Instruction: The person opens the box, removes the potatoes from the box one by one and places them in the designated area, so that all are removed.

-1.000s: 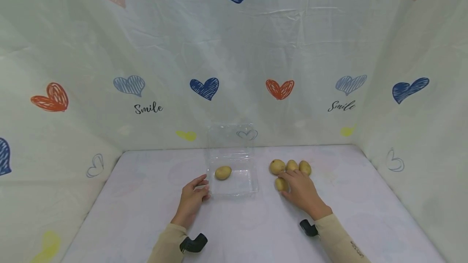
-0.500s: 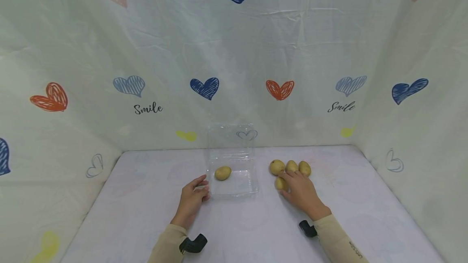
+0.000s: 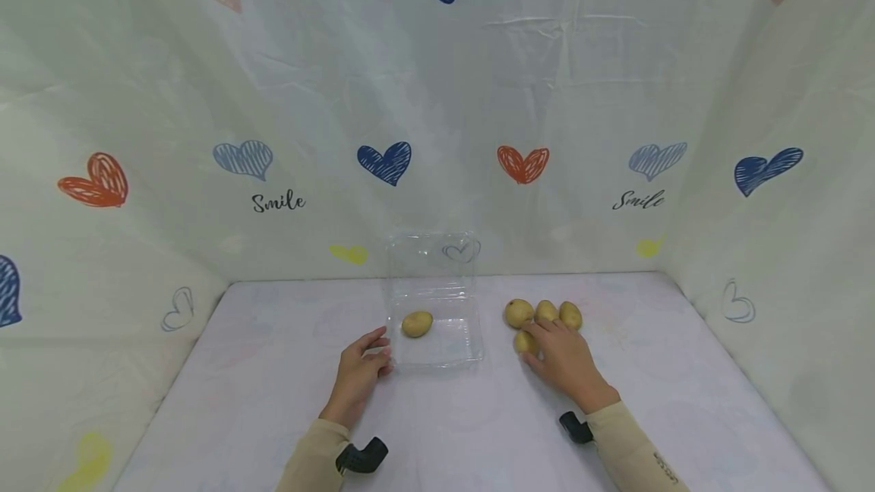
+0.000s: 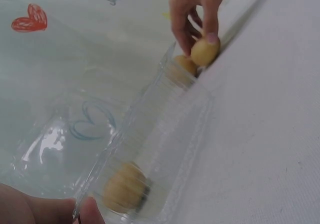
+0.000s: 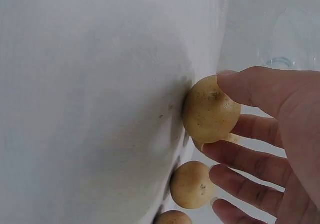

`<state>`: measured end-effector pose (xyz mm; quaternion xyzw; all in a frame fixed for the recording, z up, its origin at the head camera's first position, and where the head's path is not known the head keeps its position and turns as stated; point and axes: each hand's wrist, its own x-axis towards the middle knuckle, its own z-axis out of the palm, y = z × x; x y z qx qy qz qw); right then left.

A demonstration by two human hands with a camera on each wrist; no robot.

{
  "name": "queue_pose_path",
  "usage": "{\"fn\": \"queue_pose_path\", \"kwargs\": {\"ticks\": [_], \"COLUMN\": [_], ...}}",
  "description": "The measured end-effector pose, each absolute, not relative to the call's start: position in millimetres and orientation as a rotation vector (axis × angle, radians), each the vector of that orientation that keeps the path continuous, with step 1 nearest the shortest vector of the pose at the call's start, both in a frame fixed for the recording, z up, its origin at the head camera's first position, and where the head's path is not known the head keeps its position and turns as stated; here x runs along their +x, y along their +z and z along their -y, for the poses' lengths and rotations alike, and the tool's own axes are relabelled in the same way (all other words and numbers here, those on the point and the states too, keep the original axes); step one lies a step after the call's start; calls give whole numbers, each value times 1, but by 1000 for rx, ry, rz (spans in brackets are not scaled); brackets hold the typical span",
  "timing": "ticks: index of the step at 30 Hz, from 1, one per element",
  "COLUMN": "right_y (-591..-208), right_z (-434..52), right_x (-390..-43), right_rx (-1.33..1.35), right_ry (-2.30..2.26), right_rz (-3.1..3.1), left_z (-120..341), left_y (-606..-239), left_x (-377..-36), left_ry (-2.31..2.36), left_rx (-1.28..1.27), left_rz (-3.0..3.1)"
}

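A clear plastic container (image 3: 472, 351) stands mid-table with its lid (image 3: 431, 260) open upward. One potato (image 3: 417, 323) (image 4: 124, 188) lies inside it. My left hand (image 3: 362, 370) holds the container's front left corner, with thumb and fingertip (image 4: 92, 210) at the rim. To the right of the container lies a group of potatoes. My right hand (image 3: 563, 359) pinches the nearest potato (image 3: 524, 341) (image 5: 210, 115) (image 4: 204, 51) between thumb and fingers, low at the table surface. Three more potatoes (image 3: 518, 313) (image 3: 545, 310) (image 3: 570, 315) sit in a row just behind it.
A white cloth (image 3: 273, 401) covers the table. Heart-printed fabric walls (image 3: 437, 97) close in the back and both sides. Bare cloth stretches to the left of the container and along the front edge.
The right hand has shifted slightly on the near potato. The left hand, the container and the other potatoes have not moved.
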<state>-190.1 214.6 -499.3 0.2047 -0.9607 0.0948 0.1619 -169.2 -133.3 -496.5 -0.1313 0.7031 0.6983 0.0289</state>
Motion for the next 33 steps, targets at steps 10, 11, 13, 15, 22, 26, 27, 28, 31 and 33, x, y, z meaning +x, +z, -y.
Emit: {"fn": "queue_pose_path", "kwargs": {"ticks": [10, 11, 13, 15, 22, 26, 27, 28, 31, 33], "right_y": [-485, -482, -479, -476, -472, -470, -470, -470, -469, -468], "right_z": [-210, -208, -205, -201, -185, -175, -172, -170, -162, -156], "right_x": [-193, -193, -194, -195, -191, -191, -191, -191, -191, -190], "right_rx": [587, 593, 610, 632, 637, 667, 677, 685, 705, 719], "right_ry": [236, 249, 272, 286, 267, 292, 300, 310, 325, 326], "right_rz": [2670, 2663, 2642, 2615, 2627, 2639, 2635, 2632, 2629, 2639], "left_z": [133, 133, 133, 133, 133, 134, 134, 134, 134, 133], "left_y": [-495, -494, -493, -492, -496, -496, -497, -497, -497, -497], "left_x": [-170, -170, -170, -170, -168, -167, -168, -168, -168, -168], "left_ry": [2160, 2157, 2153, 2152, 2138, 2138, 2138, 2134, 2129, 2123], "left_rx": [-391, -390, -391, -389, -394, -393, -393, -390, -388, -385], "left_rz": [-2168, -2171, -2176, -2179, -2175, -2179, -2179, -2181, -2184, -2188]}}
